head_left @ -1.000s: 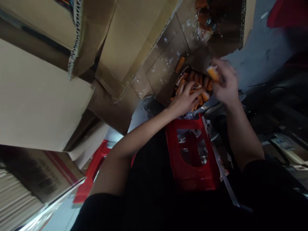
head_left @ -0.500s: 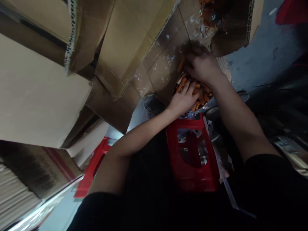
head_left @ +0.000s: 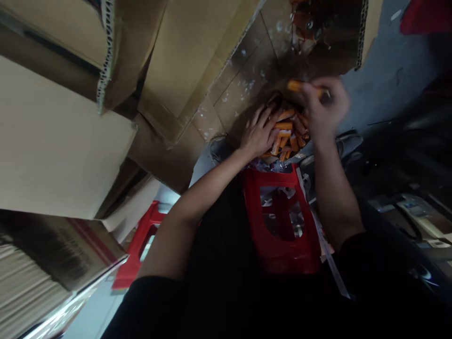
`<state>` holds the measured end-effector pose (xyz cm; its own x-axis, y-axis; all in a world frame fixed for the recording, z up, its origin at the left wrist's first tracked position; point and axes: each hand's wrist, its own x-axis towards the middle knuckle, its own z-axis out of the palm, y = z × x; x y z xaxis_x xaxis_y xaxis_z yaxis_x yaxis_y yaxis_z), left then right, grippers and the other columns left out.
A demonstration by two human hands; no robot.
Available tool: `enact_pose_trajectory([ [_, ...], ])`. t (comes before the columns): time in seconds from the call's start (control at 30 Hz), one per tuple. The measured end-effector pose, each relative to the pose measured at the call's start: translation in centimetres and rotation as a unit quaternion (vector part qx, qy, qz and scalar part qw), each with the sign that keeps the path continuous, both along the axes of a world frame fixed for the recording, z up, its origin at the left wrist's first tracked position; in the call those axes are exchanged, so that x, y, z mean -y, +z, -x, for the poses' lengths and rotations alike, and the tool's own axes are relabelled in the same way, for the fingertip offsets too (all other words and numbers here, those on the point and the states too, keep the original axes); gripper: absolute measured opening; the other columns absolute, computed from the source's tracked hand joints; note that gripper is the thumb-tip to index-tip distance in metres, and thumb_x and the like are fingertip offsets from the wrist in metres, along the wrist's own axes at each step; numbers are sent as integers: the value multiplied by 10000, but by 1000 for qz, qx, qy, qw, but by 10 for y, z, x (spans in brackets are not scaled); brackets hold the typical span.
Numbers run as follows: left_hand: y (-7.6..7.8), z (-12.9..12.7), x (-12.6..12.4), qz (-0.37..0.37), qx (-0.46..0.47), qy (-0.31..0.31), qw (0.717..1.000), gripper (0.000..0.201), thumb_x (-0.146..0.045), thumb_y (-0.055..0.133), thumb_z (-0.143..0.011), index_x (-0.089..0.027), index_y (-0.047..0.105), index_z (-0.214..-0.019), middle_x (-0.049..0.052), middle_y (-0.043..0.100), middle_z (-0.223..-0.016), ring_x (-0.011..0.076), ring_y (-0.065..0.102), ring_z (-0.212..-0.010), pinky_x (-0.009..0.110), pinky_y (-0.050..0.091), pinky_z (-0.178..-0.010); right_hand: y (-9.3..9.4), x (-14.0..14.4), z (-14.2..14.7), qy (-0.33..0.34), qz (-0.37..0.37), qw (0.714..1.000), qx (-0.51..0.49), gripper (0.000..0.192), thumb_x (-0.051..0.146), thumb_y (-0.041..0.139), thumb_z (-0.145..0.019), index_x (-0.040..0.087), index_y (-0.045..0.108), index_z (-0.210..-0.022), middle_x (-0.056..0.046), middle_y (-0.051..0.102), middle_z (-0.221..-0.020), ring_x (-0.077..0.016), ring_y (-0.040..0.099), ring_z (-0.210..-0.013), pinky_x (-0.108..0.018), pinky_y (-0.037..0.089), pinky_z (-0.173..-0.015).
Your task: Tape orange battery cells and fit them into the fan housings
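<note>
A heap of short orange stick-like pieces (head_left: 284, 134) lies on clear plastic just beyond the red stool. My left hand (head_left: 258, 135) rests on the heap's left side, fingers spread, with nothing visibly gripped. Raised over the heap's right side, my right hand (head_left: 326, 107) pinches an orange stick-like piece (head_left: 295, 85) between thumb and fingers. Blur hides what exactly this piece is. Its end sticks out to the left of my thumb.
A red plastic stool (head_left: 278, 256) stands between my legs. Large cardboard sheets (head_left: 197, 52) and a printed carton (head_left: 67, 249) fill the left. At the top, a cardboard box (head_left: 339, 52) sits beside orange parts with wires (head_left: 305, 26). White flecks dot the cardboard.
My right hand has risen from the heap and moved right, now with an orange piece in it. My left hand has shifted left across the heap, uncovering more pieces.
</note>
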<state>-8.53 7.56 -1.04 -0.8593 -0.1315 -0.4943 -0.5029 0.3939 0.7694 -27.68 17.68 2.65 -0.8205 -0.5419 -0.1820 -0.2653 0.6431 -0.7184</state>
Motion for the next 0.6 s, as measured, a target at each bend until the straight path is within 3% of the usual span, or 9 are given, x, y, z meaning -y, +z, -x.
enact_pose_trajectory([
  [0.1,-19,14,-12,-25,-26,26,999,699,-592,268,-1185,-160,415,-1714,166,382,-1802,277,275,-1710,529,128,-1414,23,-69,-48,-282,18,959,-34,409,611,473,-1115,232,596,-1021,-9,595,-962,-154,688,-870,-365,622,-841],
  [0.17,-28,17,-15,-47,-39,49,997,721,-625,244,-1181,-162,424,-1704,159,377,-1802,256,281,-1709,514,114,-1420,21,-103,-84,-376,-21,926,21,405,649,422,-1100,262,532,-1052,-8,542,-996,-152,636,-813,-349,602,-778],
  [0.33,-36,-7,-17,-98,-28,172,980,884,-807,295,-1101,-188,360,-1729,165,284,-1833,279,208,-1740,485,182,-1418,-7,-135,-140,-377,-61,914,133,499,734,623,-942,248,528,-1005,-17,576,-981,-174,622,-901,-356,591,-887],
  [0.43,-40,-28,-20,-124,29,222,967,968,-866,315,-1061,-178,330,-1741,187,320,-1821,295,277,-1724,459,217,-1417,-17,-139,-144,-374,-65,913,153,484,690,673,-918,229,560,-1010,-35,592,-1007,-188,632,-992,-360,590,-954],
  [0.6,-51,-43,-22,-173,153,272,934,872,-765,270,-1129,-109,452,-1674,223,459,-1746,287,395,-1674,469,250,-1397,-26,-150,-131,-362,-47,914,175,453,598,731,-909,220,611,-1129,-71,641,-1161,-207,660,-1133,-402,577,-1080],
])
